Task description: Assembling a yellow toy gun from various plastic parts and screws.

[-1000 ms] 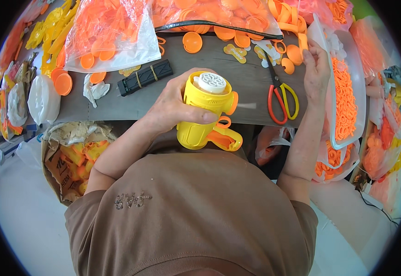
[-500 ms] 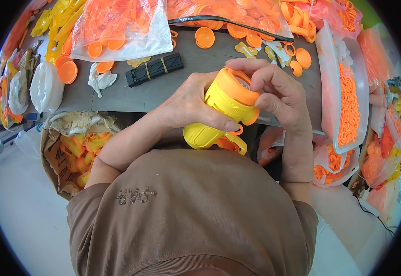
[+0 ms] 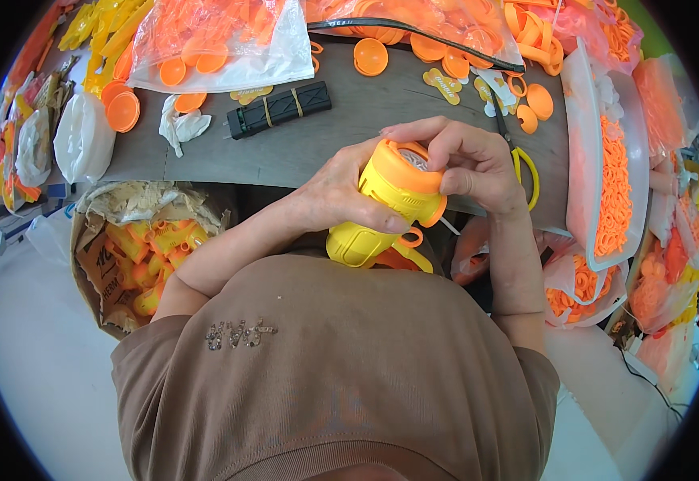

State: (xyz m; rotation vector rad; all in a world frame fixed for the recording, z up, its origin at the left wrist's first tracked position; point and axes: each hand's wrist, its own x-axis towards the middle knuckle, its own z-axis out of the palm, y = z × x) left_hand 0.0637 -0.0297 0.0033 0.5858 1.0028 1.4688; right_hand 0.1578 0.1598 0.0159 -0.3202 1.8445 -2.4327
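Observation:
A yellow plastic toy (image 3: 357,243) with a round, drum-like body and a thick orange rim (image 3: 407,178) is tilted in front of my chest. My left hand (image 3: 348,191) wraps its side, thumb lying across the yellow shell. At the rim, the bent fingers and thumb of my right hand (image 3: 478,164) grip the orange edge. Something pale shows inside the opening; its kind I cannot make out. Orange parts and a yellow lever-like piece stick out below the body.
Scissors (image 3: 528,172) with yellow handles lie right of my right hand. On the grey table (image 3: 237,164) are a black banded block (image 3: 279,110), orange cups (image 3: 371,57) and bagged parts. A white bin (image 3: 574,144) of small orange pieces stands right; a paper sack (image 3: 93,268) sits left.
The toy and both hands have come slightly lower in view, and the toy's opening faces me more, showing its pale inside. The scissors' yellow handles have come into sight beside my right hand.

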